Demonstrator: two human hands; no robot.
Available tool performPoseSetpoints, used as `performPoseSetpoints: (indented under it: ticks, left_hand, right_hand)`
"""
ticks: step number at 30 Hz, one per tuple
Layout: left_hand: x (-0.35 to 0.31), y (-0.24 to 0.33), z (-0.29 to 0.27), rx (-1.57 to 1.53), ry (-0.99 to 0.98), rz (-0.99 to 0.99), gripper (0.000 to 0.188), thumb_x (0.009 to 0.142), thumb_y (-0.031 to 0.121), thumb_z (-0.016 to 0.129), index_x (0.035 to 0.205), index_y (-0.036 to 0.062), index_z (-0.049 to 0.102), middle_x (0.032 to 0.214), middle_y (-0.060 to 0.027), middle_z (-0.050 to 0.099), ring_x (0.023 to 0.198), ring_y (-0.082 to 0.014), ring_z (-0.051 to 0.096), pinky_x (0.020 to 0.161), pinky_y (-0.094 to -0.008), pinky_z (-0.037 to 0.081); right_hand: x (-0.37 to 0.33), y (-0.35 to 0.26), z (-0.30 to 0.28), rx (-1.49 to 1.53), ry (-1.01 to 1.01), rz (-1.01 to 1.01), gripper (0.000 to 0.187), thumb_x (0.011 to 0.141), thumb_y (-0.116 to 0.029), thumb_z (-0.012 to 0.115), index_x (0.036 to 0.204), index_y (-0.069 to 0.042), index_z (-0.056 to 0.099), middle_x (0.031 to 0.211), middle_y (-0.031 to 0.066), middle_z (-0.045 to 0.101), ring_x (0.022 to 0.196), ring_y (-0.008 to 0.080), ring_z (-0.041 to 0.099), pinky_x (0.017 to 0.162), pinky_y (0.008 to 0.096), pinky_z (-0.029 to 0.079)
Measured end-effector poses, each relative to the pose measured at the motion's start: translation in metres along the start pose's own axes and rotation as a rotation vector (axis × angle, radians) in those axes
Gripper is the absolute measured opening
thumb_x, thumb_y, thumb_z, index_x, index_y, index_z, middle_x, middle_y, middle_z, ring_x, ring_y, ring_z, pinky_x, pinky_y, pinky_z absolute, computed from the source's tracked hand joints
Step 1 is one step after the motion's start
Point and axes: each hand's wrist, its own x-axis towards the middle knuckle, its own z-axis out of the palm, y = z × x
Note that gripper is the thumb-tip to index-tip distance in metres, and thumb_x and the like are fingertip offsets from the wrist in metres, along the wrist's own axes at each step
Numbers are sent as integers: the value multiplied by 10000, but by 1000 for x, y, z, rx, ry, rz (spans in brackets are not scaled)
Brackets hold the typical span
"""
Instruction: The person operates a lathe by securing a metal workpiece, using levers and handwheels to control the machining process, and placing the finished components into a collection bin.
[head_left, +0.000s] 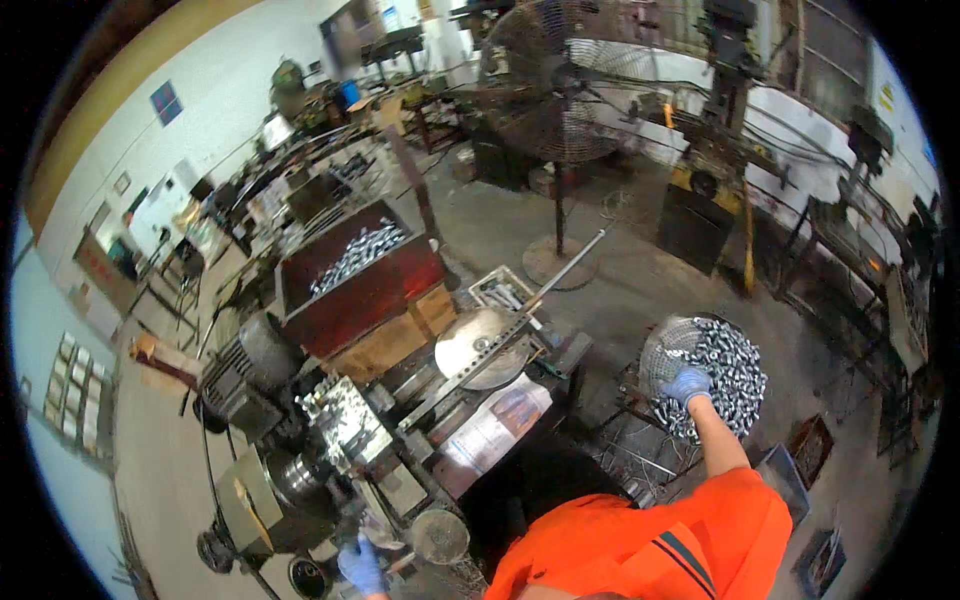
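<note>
My right hand [686, 384], in a light blue glove, reaches into a round wire basket [662, 352] heaped with small shiny metal parts [728, 365]. Its fingers touch the heap at the basket's left part; whether they grip a part is too small to make out. Down at the lower left, my left hand [362, 566], gloved in the same blue, is beside the front of a lathe-like machine [345, 425]. A round handwheel [440, 536] is to its right. How the fingers of that hand are bent does not show clearly.
Behind the machine stands a red metal bin [365, 300] of metal parts. A long perforated bar [470, 368] crosses a round metal disc [462, 345]. Farther back are a large floor fan [560, 80] and a drill press [725, 110]. Small trays [810, 447] lie at right.
</note>
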Motion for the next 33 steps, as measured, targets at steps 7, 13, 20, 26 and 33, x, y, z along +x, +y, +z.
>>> performPoseSetpoints:
  ticks: [7,13,20,26,33]
  left_hand:
    - [-1,-2,-9,389,-94,10,482,869,472,540,960,19,673,851,-178,655,759,-344,606,675,-421,475]
    - [-3,20,-13,329,-117,-95,590,828,576,510,911,11,655,813,-226,625,782,-388,586,700,-465,455]
    - [-4,18,-15,403,-134,-55,545,851,534,495,935,26,672,878,-215,645,779,-370,603,674,-463,466]
    - [-11,24,-16,377,-128,-114,557,829,558,514,884,25,668,857,-194,646,770,-370,597,649,-480,463]
    - [-10,29,-19,312,-147,-58,539,837,532,523,929,22,667,886,-205,643,798,-366,590,685,-463,455]
  right_hand:
    - [5,33,34,16,-119,77,668,713,-594,558,1074,-37,628,1070,178,633,1012,318,601,866,411,456]
    - [9,36,40,51,-124,27,601,727,-576,530,1050,-86,664,1102,145,631,1054,294,586,927,408,402]
    - [-14,51,33,176,-85,7,608,689,-555,609,988,-29,667,1046,190,634,974,329,613,856,405,473]
    - [-14,57,20,92,-173,-101,568,718,-524,555,1054,-77,657,1125,151,612,1040,288,588,906,376,450]
    - [4,61,54,-66,-142,-220,527,719,-519,561,985,-82,686,1048,124,651,973,309,615,858,391,473]
